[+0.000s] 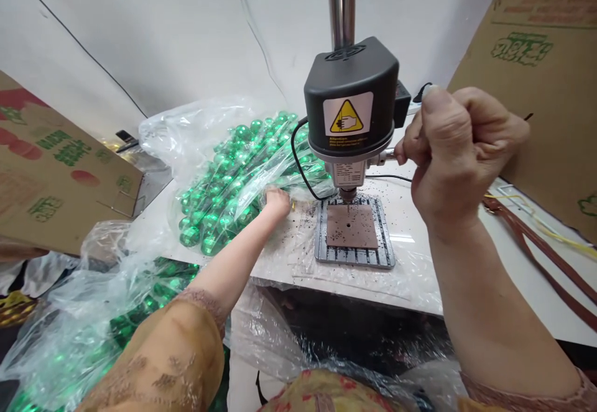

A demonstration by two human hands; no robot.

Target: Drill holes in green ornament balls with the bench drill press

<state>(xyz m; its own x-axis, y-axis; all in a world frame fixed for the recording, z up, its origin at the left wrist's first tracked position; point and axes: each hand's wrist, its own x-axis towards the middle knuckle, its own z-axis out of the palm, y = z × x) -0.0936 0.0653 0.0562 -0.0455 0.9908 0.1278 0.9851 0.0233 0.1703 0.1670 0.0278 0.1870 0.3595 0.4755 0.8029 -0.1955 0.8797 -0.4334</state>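
Note:
A small bench drill press (352, 98) with a black housing stands over a slotted metal base (386, 253). On the base lies a flat brown board (352, 235) with a dark hole in it. My right hand (459, 151) is closed around the feed handle (388, 156) on the drill press's right side. To the left, my left hand (278, 201) reaches to the edge of a clear plastic bag of shiny green faceted balls (224, 185). Its fingers are mostly hidden, so whether it holds a ball is unclear.
Dark shavings are scattered around the base and on the white table (280, 263). A second bag of green balls (125, 331) sits lower left. Cardboard boxes (60, 163) flank both sides. A brown strap (536, 244) lies at right; a black cable (298, 157) loops beside the drill.

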